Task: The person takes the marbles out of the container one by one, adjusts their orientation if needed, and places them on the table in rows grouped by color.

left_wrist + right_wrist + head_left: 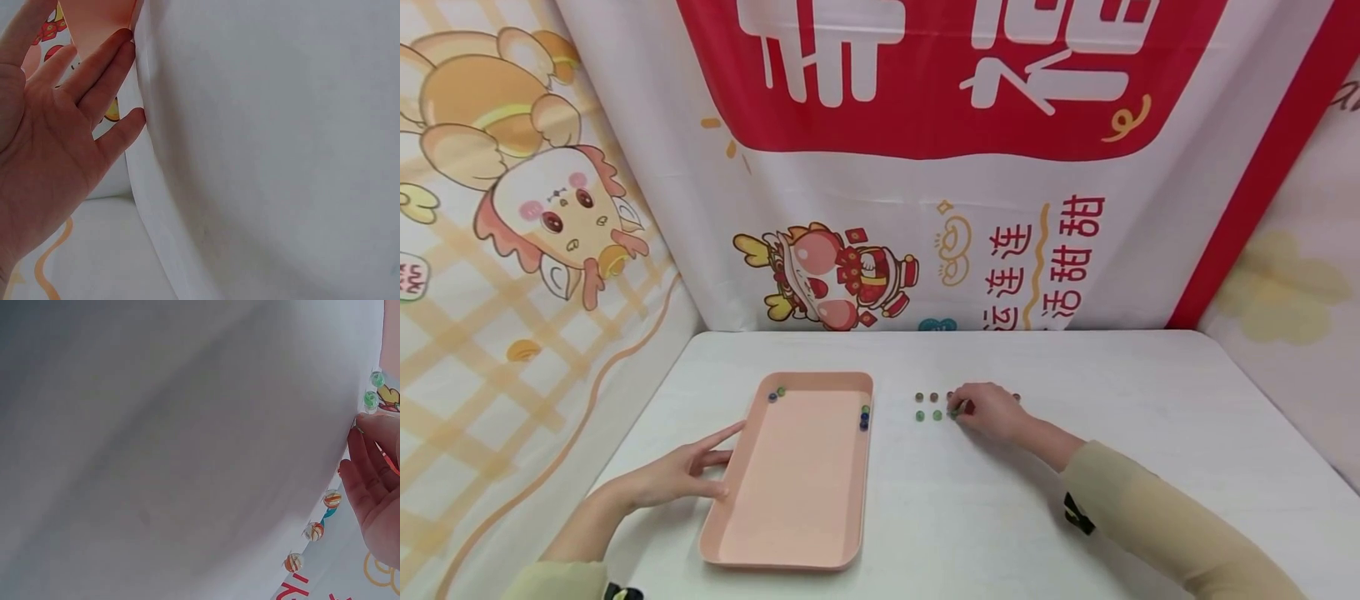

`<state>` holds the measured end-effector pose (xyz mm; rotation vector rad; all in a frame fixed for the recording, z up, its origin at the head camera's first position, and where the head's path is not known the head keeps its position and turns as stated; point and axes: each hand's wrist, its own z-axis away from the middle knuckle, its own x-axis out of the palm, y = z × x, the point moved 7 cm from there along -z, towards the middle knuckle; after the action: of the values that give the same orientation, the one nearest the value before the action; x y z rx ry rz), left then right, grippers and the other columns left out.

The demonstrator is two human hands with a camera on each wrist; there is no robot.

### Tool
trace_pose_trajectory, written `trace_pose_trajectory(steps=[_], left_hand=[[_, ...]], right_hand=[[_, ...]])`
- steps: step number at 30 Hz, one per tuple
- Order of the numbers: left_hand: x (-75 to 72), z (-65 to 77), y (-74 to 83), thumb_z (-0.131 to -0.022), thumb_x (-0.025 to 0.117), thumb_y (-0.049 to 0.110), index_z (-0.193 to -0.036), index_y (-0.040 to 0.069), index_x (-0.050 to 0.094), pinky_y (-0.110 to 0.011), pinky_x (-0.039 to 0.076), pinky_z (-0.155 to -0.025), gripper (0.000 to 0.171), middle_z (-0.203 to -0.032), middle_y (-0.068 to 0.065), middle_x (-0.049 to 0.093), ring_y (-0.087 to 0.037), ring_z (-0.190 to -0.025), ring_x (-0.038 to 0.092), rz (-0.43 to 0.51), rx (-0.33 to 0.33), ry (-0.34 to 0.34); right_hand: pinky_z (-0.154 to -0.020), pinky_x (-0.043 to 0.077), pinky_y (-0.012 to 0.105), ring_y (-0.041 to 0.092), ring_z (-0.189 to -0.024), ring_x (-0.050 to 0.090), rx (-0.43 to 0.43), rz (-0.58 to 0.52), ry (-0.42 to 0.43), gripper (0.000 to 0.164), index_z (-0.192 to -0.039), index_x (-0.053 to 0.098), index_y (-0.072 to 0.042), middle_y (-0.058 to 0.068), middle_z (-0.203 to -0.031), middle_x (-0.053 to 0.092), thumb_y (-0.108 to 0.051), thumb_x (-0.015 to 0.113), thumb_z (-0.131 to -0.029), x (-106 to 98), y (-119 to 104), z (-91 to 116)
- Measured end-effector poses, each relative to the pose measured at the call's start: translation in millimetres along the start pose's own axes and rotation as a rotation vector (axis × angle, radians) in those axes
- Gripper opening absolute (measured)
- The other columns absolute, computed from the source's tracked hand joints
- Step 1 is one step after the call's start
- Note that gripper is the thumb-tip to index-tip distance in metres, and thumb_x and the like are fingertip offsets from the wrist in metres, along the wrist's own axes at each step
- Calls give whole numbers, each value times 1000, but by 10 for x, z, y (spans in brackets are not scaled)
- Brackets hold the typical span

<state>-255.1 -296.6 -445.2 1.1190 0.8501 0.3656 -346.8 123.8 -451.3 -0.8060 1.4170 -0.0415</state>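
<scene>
My right hand (988, 410) pinches a green marble (953, 413) between thumb and fingertips, low over the white table. Left of it, two green marbles (937, 415) sit in a line. Behind them runs a row of brownish marbles (934, 397), partly hidden by the hand; in the right wrist view these look clear with orange swirls (314, 531). With fingers spread and fairly straight, my left hand (673, 477) touches the left side of a pink tray (790, 560). Inside the tray, blue and green marbles (772, 397) lie at the far left corner and the right wall (864, 418).
The white table (970, 533) ends at a hanging cloth (700, 250) with red and white print. Patterned cloth (550, 350) also covers the left side, and a pale cloth (1292, 358) hangs on the right.
</scene>
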Motion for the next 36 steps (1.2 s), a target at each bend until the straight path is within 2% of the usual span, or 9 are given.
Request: trace_pose_trajectory(steps=[4, 10, 12, 16, 19, 22, 26, 33, 36], left_hand=[[-9, 7, -5, -91, 68, 6, -156, 5, 9, -24, 41, -94, 88, -143, -34, 38, -47, -132, 34, -7, -2, 3], [-16, 17, -7, -91, 68, 8, -156, 5, 10, -21, 39, -94, 87, -142, -32, 40, -11, -129, 44, -20, -2, 9], [-13, 19, -3, -91, 68, 8, -155, 5, 10, -21, 39, -95, 87, -142, -33, 40, -6, -127, 44, -16, 0, 6], [-12, 22, 6, -91, 68, 7, -155, 4, 10, -23, 39, -95, 87, -142, -33, 39, -16, -130, 44, -14, 1, 0], [-21, 24, 14, -90, 69, 9, -155, 5, 11, -22, 39, -94, 87, -142, -33, 40, -22, -131, 44, -35, -1, 10], [-22, 23, 18, -91, 69, 9, -156, 5, 11, -21, 39, -94, 87, -142, -33, 40, -17, -130, 45, -38, 2, 13], [-11, 14, 10, -91, 67, 7, -155, 4, 9, -24, 41, -94, 87, -142, -34, 38, -6, -127, 45, -11, 15, 0], [-29, 12, -27, -91, 68, 9, -156, 7, 10, -21, 39, -94, 87, -143, -30, 41, -45, -133, 34, -38, -16, 9], [-28, 13, -27, -91, 69, 10, -156, 6, 10, -21, 38, -94, 88, -143, -29, 41, -48, -133, 33, -42, -20, 11]], right_hand=[[-71, 46, 29, 10, -77, 53, -8, 20, -1, 16, -97, 72, -16, -7, -89, 63, -6, 75, -84, 29, 10, -21], [-70, 46, 30, 10, -76, 53, 6, 10, -10, 19, -97, 71, -15, -7, -89, 62, -4, 75, -83, 37, 7, -31], [-70, 46, 30, 11, -76, 54, 10, 9, -10, 20, -98, 71, -14, -7, -89, 62, -4, 76, -82, 27, -15, -37], [-68, 46, 29, 12, -76, 54, 32, -21, 5, 21, -101, 70, -13, -4, -90, 63, -6, 77, -82, -42, -96, -61], [-66, 48, 29, 13, -77, 55, 8, -69, 15, 21, -103, 70, -11, 0, -93, 65, -8, 76, -84, -137, -252, -118], [-68, 49, 29, 13, -80, 58, -65, -99, 3, 21, -104, 70, -10, 3, -97, 67, -9, 77, -84, -224, -488, -219], [-76, 49, 27, 11, -89, 60, -140, -97, -46, 22, -106, 70, -15, -3, -101, 67, -13, 77, -85, -233, -795, -381], [-85, 50, 33, 18, -99, 60, -211, -84, -142, 29, -113, 70, -11, 5, -110, 67, -14, 77, -85, -53, -1160, -622], [-84, 49, 29, 21, -100, 60, -213, -50, -174, 28, -112, 71, -13, -1, -105, 67, -15, 77, -85, 31, -1230, -728]])
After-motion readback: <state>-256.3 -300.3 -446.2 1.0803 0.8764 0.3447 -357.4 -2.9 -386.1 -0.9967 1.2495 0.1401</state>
